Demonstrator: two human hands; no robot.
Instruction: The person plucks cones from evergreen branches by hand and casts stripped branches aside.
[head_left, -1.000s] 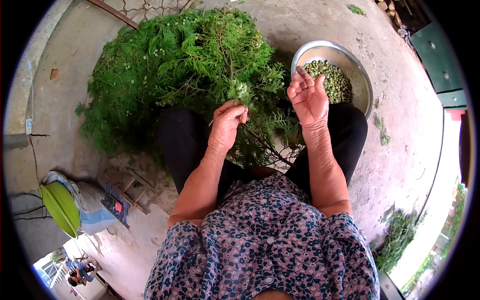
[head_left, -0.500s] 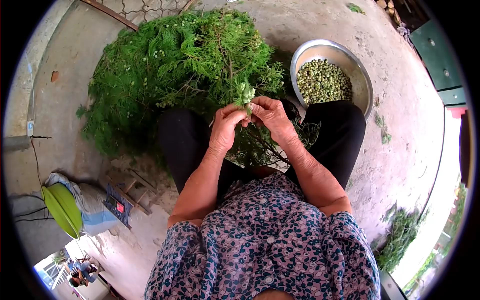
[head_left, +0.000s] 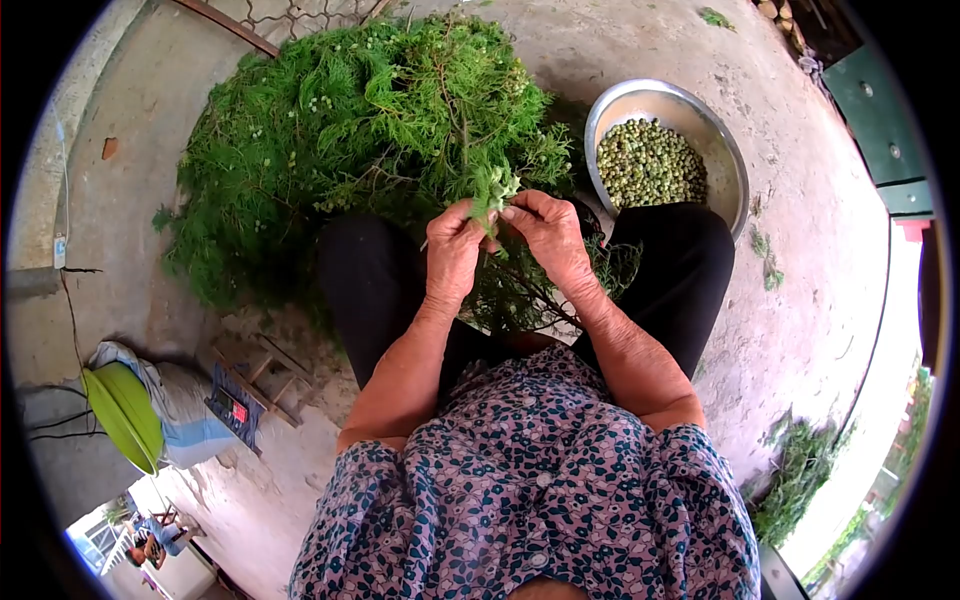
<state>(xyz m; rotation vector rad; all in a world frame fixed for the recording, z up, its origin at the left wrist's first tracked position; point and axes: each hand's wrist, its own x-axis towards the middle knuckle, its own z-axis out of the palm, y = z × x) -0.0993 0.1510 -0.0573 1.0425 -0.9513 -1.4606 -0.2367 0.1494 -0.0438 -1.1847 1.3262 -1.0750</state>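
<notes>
A leafy green sprig (head_left: 492, 190) with pale seed cones is pinched in the fingers of my left hand (head_left: 454, 250), above my lap. Close beside it, my right hand (head_left: 548, 238) has its thumb and fingers pressed together at the sprig's right side; whether a cone lies between them is too small to tell. Beyond my hands lies a big heap of green branches (head_left: 330, 130). A metal basin (head_left: 722, 150) stands to the right by my knee, partly filled with small green cones (head_left: 650, 165).
At the left are a green plastic basin (head_left: 122, 420), a pale sack (head_left: 195, 410) and a small wooden stool (head_left: 268, 380). More greenery (head_left: 795, 480) lies at the lower right, a green cabinet (head_left: 875, 120) at the upper right. A person (head_left: 150, 545) sits far off, lower left.
My right hand has come from over the metal basin to the sprig beside my left hand. In the last half second the sprig has tilted slightly. The distant person has shifted posture.
</notes>
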